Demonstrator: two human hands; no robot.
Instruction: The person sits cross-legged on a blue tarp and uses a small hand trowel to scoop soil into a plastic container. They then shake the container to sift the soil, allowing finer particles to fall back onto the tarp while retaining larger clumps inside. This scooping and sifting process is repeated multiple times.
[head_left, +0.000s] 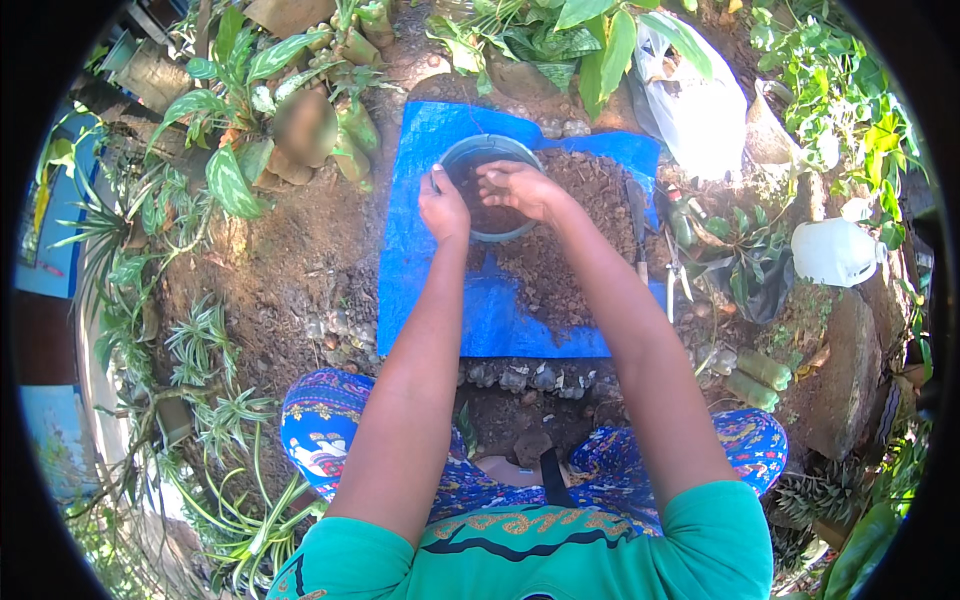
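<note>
A round grey-blue plastic pot (491, 141) with dark soil in its bottom stands on a blue tarp sheet (427, 315). My left hand (445, 208) grips its left rim, thumb on top. Over the pot's right side is my right hand (517, 187), palm turned inward, fingers a little bent and apart; I see nothing in it. A heap of loose brown soil (555, 277) spreads over the tarp right of the pot, partly hidden by my right forearm. At the heap's right edge lies a hand tool, apparently a trowel (637, 214).
A white plastic bag (697, 105) stands beyond the tarp's right corner. To the right are a bottle with a red cap (679, 217), a white plastic jug (836, 251) and green plastic bottles (757, 375). Variegated potted plants (232, 105) grow at the left. Half-buried bottles (525, 375) edge the near soil.
</note>
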